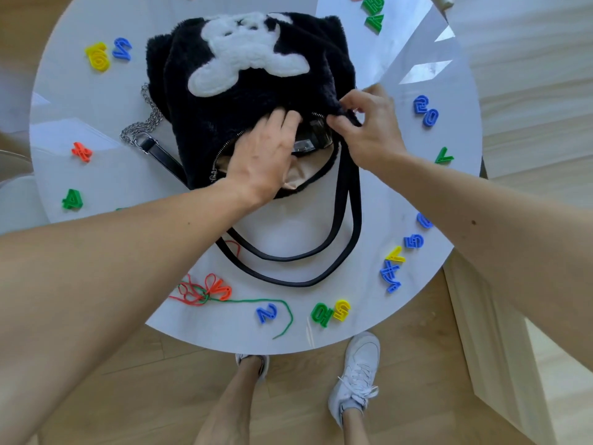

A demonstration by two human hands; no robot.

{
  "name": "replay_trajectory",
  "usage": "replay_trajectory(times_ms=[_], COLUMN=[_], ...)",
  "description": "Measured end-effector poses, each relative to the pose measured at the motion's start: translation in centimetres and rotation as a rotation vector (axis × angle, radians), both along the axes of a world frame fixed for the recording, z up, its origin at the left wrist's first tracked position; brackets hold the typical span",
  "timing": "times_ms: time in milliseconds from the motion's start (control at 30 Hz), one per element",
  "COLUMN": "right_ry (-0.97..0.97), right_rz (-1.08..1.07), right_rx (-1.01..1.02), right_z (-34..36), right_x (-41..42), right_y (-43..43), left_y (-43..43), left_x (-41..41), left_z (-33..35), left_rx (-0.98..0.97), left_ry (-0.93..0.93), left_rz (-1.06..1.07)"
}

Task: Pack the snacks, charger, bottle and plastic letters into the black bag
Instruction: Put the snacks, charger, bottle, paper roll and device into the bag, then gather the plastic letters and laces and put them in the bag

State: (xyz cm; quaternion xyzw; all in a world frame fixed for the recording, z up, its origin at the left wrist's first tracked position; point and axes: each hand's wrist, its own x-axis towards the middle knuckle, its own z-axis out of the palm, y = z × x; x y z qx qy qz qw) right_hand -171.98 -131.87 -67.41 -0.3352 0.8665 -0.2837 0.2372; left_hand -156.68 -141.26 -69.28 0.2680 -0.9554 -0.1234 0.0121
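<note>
Fluffy black bag lies mid-way across the table, zip open. The left hand, fingers straight, reaches into its mouth; the right hand pinches the rim. Scattered plastic letters include 2, 4, 5.

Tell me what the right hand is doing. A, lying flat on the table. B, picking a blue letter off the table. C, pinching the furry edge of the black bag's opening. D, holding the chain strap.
C: the right hand pinches the furry rim of the black bag at the end of its unzipped opening, while the left hand lies over that opening with its fingers straight.
</note>
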Motion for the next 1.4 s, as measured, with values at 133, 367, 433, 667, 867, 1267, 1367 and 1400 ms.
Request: replay_trajectory(times_ms=[133, 367, 433, 667, 867, 1267, 1367, 1400], right_ry=[-0.041, -0.192, -0.181, -0.131, -0.156, -0.143, -0.221, -0.255], right_rz=[0.057, 0.041, 0.033, -0.031, -0.060, -0.267, -0.163, -0.112], right_rx=[-0.053, -0.172, -0.137, -0.020, -0.015, 0.026, 0.137, 0.220], right_z=[1.4, 3.5, 3.4, 0.9, 0.8, 2.4, 2.4, 2.3], right_x=[-1.4, -2.5, -2.4, -1.9, -1.4, 1.8, 7.1, 9.1], right_y=[0.6, 1.2, 1.2, 2.4, 3.5, 11.9, 15.7, 16.9], left_y=[-0.5, -0.8, -0.6, -1.2, -0.8, 4.9, 8.7, 10.3], left_x=[0.0, -0.5, -0.6, 0.0, 0.5, 4.5, 8.2, 9.8], left_z=[0.1, 0.2, 0.2, -0.5, -0.5, 3.8, 4.4, 4.2], left_rx=[0.074, 0.110, 0.100, 0.173, 0.166, 0.334, 0.338, 0.363], left_ry=[-0.011, -0.110, -0.130, -0.145, -0.098, 0.164, 0.298, 0.284], left_rz=[0.038, 0.141, 0.124, 0.024, 0.008, -0.011, 0.063, 0.096])
